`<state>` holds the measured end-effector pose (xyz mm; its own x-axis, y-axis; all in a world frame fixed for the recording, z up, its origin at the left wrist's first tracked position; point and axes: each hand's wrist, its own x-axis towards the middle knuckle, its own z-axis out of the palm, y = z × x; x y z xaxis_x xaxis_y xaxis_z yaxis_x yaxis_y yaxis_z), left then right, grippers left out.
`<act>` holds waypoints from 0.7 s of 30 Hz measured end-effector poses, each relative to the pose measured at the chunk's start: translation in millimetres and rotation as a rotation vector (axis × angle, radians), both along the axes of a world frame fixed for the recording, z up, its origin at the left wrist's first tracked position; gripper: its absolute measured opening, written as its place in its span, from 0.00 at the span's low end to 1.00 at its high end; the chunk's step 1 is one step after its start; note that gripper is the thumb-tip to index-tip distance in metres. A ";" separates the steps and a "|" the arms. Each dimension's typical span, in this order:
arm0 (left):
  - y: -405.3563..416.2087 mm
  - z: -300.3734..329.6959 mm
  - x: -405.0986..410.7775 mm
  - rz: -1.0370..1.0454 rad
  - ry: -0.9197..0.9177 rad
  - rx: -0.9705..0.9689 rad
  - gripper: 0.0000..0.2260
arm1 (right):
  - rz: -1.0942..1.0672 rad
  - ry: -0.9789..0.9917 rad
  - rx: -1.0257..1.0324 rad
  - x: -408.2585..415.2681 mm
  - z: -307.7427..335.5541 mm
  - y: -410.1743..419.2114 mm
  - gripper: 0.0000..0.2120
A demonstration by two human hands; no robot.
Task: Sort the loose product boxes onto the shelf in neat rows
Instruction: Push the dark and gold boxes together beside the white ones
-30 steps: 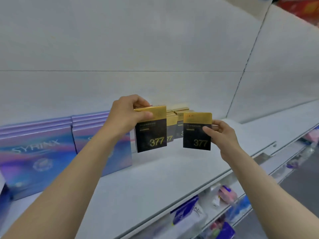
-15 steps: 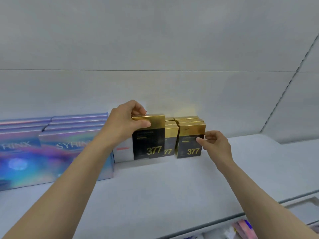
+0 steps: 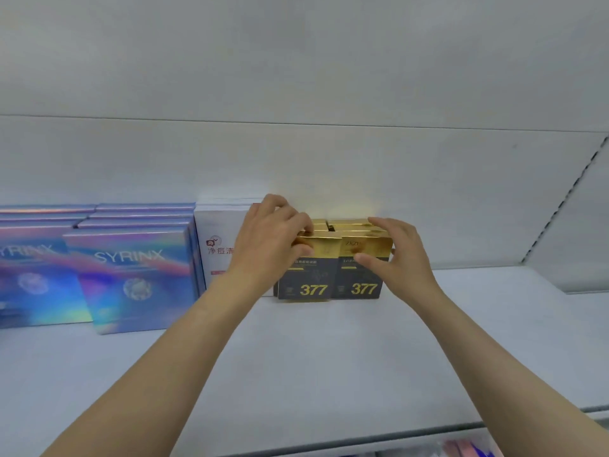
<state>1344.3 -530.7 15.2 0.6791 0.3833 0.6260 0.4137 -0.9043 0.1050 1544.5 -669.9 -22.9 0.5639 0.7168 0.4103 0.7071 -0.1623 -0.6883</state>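
A pale grey-white shop shelf [image 3: 329, 374] runs the full width of the bay, backed by a plain white panel wall [image 3: 296, 77] with a slotted upright at three o'clock. At nine o'clock stand rows of large iridescent blue-violet "SYRINX" cartons [image 3: 131, 275], and just to their right is a flat white carton with red print [image 3: 220, 249].

At the centre, against the white carton, sit the small black-and-gold "377" cardboard boxes, two rows deep. The left hand [image 3: 267, 245] curls over the gold top of the front left box [image 3: 306, 278], thumb on its face and fingers behind. The right hand [image 3: 395, 255] is spread, thumb pressed on the face of the front right box [image 3: 361, 275], fingers wrapped round its right edge.

The left box stands slightly forward of its neighbour and looks a touch tilted. To finish well, I'd say push it back until both faces are flush, keeping the right hand as a stop so the row doesn't slide towards three o'clock, then release gently; these light boxes would topple easily.
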 end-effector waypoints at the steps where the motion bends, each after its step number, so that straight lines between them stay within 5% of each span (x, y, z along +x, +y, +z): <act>1: -0.3 -2.9 0.3 0.028 -0.003 0.036 0.15 | 0.000 0.001 -0.014 1.4 -0.1 1.0 0.32; 11: -17.3 -29.1 -1.7 0.119 -0.001 0.126 0.18 | 0.051 -0.073 -0.103 5.6 -7.7 10.6 0.38; 14: -20.6 -30.9 -1.2 0.162 0.080 0.090 0.25 | 0.060 -0.101 -0.121 1.6 -9.7 12.2 0.40; 21: -27.5 -33.6 5.5 0.211 0.066 0.012 0.26 | 0.020 -0.206 -0.135 2.1 -11.7 15.4 0.41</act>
